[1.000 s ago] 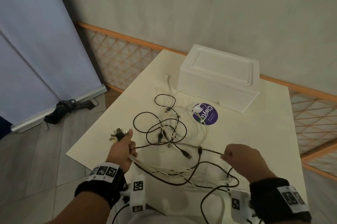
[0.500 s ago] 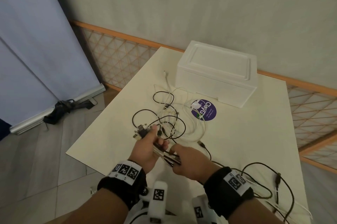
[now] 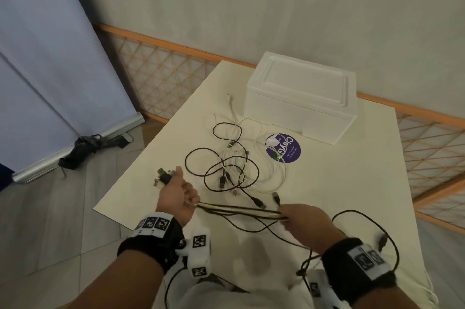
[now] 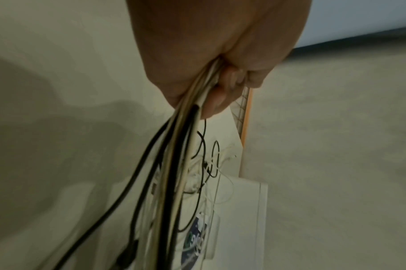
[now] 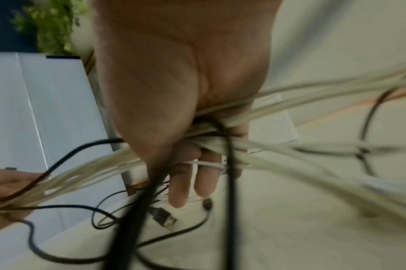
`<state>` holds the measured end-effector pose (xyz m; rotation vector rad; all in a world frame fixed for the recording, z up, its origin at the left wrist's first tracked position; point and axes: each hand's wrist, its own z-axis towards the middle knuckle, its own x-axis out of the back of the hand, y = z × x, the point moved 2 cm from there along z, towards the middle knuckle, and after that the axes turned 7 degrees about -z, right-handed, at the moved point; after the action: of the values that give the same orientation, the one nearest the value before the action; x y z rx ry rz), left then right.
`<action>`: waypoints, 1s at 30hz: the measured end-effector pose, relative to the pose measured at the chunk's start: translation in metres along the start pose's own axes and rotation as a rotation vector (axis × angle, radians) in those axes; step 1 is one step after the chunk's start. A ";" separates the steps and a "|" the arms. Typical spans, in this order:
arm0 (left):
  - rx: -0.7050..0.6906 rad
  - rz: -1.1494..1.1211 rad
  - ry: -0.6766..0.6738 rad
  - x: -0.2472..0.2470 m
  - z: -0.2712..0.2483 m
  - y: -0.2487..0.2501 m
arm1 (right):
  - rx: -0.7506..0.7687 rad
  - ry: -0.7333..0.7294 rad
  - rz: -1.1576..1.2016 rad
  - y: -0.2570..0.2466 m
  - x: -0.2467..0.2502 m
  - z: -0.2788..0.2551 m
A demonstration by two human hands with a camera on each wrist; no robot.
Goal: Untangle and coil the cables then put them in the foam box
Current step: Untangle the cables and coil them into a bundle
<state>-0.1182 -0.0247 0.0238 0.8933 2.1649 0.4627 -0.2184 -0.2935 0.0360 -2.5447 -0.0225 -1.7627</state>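
My left hand [image 3: 176, 195] grips a bundle of black and white cables [image 3: 239, 209], with the USB plug ends [image 3: 163, 177] sticking out past the thumb. The bundle stretches right to my right hand [image 3: 299, 218], whose fingers curl round it. In the right wrist view the cables [image 5: 220, 131] cross my palm. The left wrist view shows the cable bundle [image 4: 186, 146] leaving my left hand's [image 4: 220, 82] closed fist. A tangle of loose cables [image 3: 234, 165] lies on the cream table [image 3: 352, 182]. The white foam box [image 3: 302, 97] stands closed at the far side.
A purple round sticker [image 3: 283, 148] lies on the table in front of the box. A black cable loop [image 3: 364, 240] trails by my right wrist. The table's left edge [image 3: 141, 157] drops to a tiled floor; an orange lattice fence [image 3: 163, 82] runs behind.
My right hand, which half a second ago was next to the left, has slid right along the bundle, pulling the cables straight between the hands. The left hand keeps its grip on the plug ends.
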 end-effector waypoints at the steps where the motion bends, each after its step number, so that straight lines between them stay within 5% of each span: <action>1: -0.008 -0.005 0.028 0.006 0.004 0.002 | -0.048 -0.010 -0.003 0.014 -0.005 -0.005; 6: 0.038 0.054 0.025 0.015 0.009 -0.004 | -0.223 -0.136 -0.028 0.056 -0.022 -0.027; 9: 0.050 0.070 -0.045 0.004 0.007 -0.008 | -0.101 -0.186 0.072 0.042 -0.004 -0.024; 14: 0.086 0.095 -0.212 -0.018 -0.011 -0.030 | 0.120 0.034 0.343 -0.043 0.043 0.003; 18: 0.121 0.247 -0.330 -0.031 -0.025 -0.044 | 0.272 0.093 0.118 -0.108 0.036 0.027; 24: 0.109 0.098 -0.139 -0.017 -0.017 -0.015 | 0.202 -0.017 0.084 -0.086 0.010 0.024; 30: -0.020 -0.097 0.145 0.039 0.012 0.031 | -0.002 -0.257 0.210 0.020 -0.021 -0.018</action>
<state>-0.1144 0.0259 0.0143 0.7600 2.3197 0.5140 -0.2415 -0.3136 0.0218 -2.6442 0.2282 -1.3581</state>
